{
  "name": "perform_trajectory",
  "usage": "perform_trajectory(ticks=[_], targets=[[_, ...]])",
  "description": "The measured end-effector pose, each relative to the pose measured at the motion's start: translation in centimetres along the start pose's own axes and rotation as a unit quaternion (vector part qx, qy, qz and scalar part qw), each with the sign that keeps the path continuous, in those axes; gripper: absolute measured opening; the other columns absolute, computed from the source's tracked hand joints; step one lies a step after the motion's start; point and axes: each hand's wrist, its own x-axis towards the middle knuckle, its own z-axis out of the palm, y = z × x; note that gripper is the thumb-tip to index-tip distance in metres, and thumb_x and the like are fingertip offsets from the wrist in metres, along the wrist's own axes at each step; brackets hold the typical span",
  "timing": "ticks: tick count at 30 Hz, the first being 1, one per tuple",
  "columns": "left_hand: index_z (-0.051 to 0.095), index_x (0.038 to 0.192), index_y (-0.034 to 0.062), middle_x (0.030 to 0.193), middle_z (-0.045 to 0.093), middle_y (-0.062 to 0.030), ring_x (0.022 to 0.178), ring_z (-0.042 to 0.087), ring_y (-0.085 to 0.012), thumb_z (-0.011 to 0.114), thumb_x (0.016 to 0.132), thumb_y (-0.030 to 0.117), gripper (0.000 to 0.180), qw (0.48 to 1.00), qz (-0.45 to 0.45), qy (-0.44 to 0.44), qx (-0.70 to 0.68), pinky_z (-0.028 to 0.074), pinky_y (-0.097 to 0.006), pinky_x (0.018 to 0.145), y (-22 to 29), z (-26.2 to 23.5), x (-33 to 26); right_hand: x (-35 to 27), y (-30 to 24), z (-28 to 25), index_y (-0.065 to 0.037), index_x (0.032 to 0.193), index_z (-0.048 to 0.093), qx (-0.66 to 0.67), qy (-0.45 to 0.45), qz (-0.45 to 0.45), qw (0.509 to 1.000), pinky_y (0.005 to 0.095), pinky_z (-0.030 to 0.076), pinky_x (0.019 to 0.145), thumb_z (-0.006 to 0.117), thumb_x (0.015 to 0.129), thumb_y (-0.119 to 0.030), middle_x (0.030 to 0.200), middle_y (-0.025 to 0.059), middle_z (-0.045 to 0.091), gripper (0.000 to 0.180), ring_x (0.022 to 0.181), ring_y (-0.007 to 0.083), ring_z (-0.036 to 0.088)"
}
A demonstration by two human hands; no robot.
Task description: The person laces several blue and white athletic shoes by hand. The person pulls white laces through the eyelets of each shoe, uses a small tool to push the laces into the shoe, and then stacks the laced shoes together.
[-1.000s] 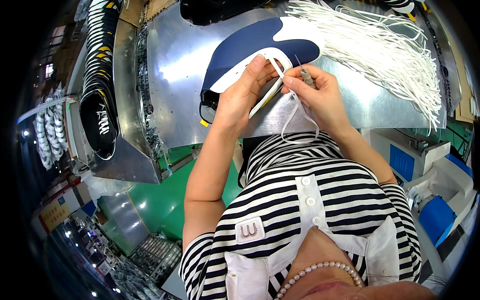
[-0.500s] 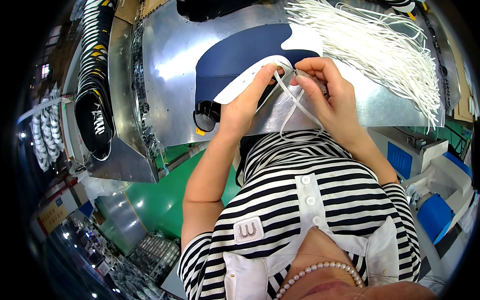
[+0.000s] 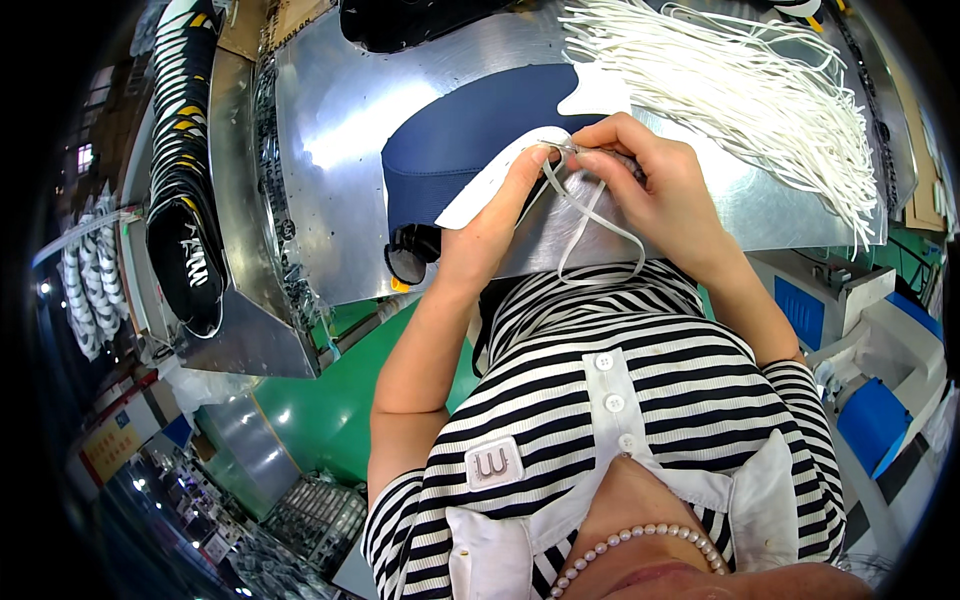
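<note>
A navy shoe upper (image 3: 455, 125) with a white eyelet strip (image 3: 482, 185) lies over the metal table in front of me. My left hand (image 3: 490, 225) is closed on the upper, its thumb along the white strip. My right hand (image 3: 665, 190) pinches thumb and forefinger together at the strip's upper end, close to my left thumb. A white shoelace (image 3: 590, 211) hangs in a loop below both hands. What lies right between the right fingertips is small, seemingly the lace's end.
A thick bundle of white laces (image 3: 740, 120) covers the table's right side. On the left, stacked black-and-white shoe uppers (image 3: 185, 240) fill a metal trough (image 3: 245, 330). A black object (image 3: 420, 25) sits at the far edge. A grey-and-blue machine (image 3: 870, 400) stands to the right.
My right fingertips have come slightly left and down, closer to my left thumb at the eyelet strip. The left hand keeps its hold on the upper.
</note>
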Motion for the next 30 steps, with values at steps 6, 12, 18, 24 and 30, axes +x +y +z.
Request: perform_trajectory(ticks=[6, 12, 18, 24, 30], targets=[[0.067, 0.096, -0.0009, 0.082, 0.067, -0.0123, 0.072, 0.065, -0.0268, 0.063, 0.089, 0.008, 0.012, 0.859, 0.280, 0.028, 0.429, 0.050, -0.033, 0.064, -0.6, 0.9, -0.9, 1.1, 1.3, 2.6, -0.003, 0.093, 0.052, -0.210, 0.005, -0.083, 0.974, 0.0432, 0.050, 0.058, 0.059, 0.089, -0.013, 0.078, 0.0137, 0.067, 0.013, 0.070, 0.0342, 0.066], [0.067, 0.107, -0.0041, 0.100, 0.070, -0.0115, 0.091, 0.066, -0.0187, 0.062, 0.094, 0.016, 0.025, 0.997, 0.018, 0.039, 0.061, 0.050, -0.029, 0.082, -1.2, -0.6, -1.5, 1.7, -1.3, 1.1, -0.003, 0.096, 0.056, -0.230, -0.058, -0.065, 0.969, 0.0426, 0.050, 0.059, 0.061, 0.089, -0.017, 0.078, 0.0140, 0.067, 0.017, 0.068, 0.0346, 0.065], [0.066, 0.112, -0.0062, 0.106, 0.070, -0.0128, 0.099, 0.065, -0.0198, 0.060, 0.095, 0.023, 0.034, 0.984, -0.125, -0.052, -0.111, 0.048, -0.032, 0.094, -0.2, -2.8, -0.8, 2.8, -1.7, -2.9, -0.006, 0.124, 0.059, -0.127, 0.026, 0.065, 0.989, 0.0240, 0.048, 0.076, 0.075, 0.083, -0.016, 0.099, 0.0003, 0.068, 0.045, 0.085, 0.0082, 0.062], [0.069, 0.106, -0.0035, 0.100, 0.071, -0.0124, 0.089, 0.068, -0.0181, 0.068, 0.091, 0.025, 0.032, 0.982, -0.010, -0.043, 0.181, 0.052, -0.029, 0.080, -0.1, -3.2, -0.5, 3.8, 3.4, -0.6, -0.003, 0.112, 0.064, 0.062, 0.021, 0.087, 0.994, 0.0221, 0.049, 0.076, 0.082, 0.076, -0.016, 0.094, 0.0031, 0.066, 0.042, 0.086, 0.0097, 0.062], [0.065, 0.108, 0.0032, 0.087, 0.070, -0.0153, 0.082, 0.067, -0.0353, 0.069, 0.087, 0.034, 0.037, 0.883, 0.102, -0.142, 0.435, 0.052, -0.039, 0.070, 0.3, -4.1, -0.5, 6.4, 3.4, -0.3, -0.007, 0.102, 0.066, 0.112, 0.052, 0.144, 0.982, 0.0183, 0.037, 0.062, 0.077, 0.082, -0.026, 0.082, -0.0030, 0.061, 0.031, 0.068, 0.0042, 0.047]])
